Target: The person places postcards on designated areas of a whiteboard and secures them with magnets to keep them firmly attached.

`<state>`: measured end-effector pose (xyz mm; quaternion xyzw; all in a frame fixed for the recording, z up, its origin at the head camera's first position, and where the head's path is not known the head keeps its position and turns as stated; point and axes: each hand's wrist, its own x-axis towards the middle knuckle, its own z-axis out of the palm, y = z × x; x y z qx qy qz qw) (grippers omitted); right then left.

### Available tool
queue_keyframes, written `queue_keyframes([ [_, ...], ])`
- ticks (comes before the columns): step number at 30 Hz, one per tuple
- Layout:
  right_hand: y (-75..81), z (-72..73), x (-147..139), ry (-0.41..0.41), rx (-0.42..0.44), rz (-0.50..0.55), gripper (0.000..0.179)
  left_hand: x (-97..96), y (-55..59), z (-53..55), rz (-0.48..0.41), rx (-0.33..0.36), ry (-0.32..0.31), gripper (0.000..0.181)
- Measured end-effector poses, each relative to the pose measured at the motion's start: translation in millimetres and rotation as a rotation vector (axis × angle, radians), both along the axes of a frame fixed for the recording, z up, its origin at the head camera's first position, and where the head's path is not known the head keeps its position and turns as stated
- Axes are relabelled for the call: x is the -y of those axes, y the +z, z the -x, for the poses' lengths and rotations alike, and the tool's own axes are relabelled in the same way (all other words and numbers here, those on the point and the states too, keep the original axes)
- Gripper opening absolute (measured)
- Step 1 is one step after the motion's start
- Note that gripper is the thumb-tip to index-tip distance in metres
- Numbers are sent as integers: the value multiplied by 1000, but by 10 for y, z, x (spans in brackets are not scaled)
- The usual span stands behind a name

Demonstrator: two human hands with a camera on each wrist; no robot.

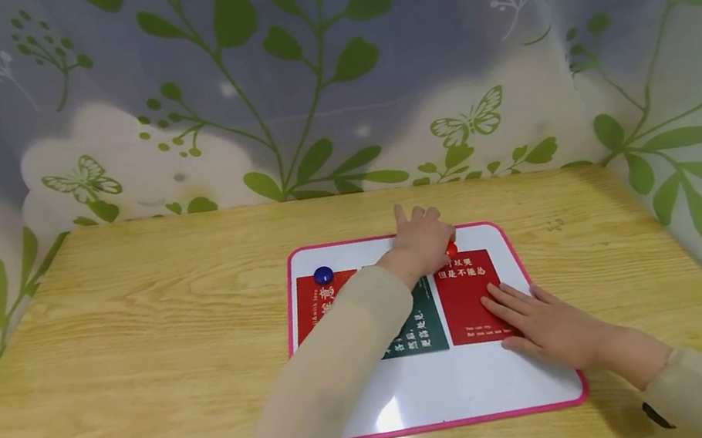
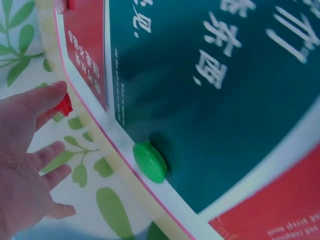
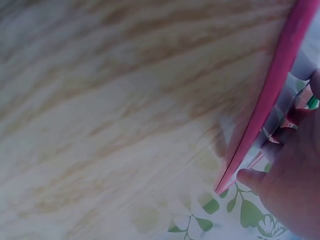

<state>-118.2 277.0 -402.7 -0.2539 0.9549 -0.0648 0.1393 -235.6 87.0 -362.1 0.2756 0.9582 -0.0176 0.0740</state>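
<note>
Between thumb and forefinger my left hand (image 1: 422,242) pinches a red magnet (image 2: 65,106) at the top of the right-hand red card (image 1: 471,299); its other fingers are spread. My right hand (image 1: 546,325) lies flat with straight fingers over that card's lower right corner and the whiteboard (image 1: 478,380). A dark green card (image 1: 423,328) is in the middle, with a green magnet (image 2: 150,162) at its top edge, hidden by my left hand in the head view. Farther left, a blue magnet (image 1: 323,275) sits on another red card (image 1: 311,312), partly covered by my left forearm.
The pink-rimmed whiteboard lies on a wooden table (image 1: 137,366). Behind and beside the table hangs a curtain (image 1: 179,124) printed with leaves and butterflies. Bare wood surrounds the board on every side.
</note>
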Motion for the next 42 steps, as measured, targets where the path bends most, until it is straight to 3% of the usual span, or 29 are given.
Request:
queue_keyframes([
  [30, -16, -17, -29, 17, -11, 1, 69, -268, -196, 62, 62, 42, 19, 36],
  [42, -25, -17, -45, 11, -13, -6, 69, -255, -251, 79, -4, 46, 38, 36],
])
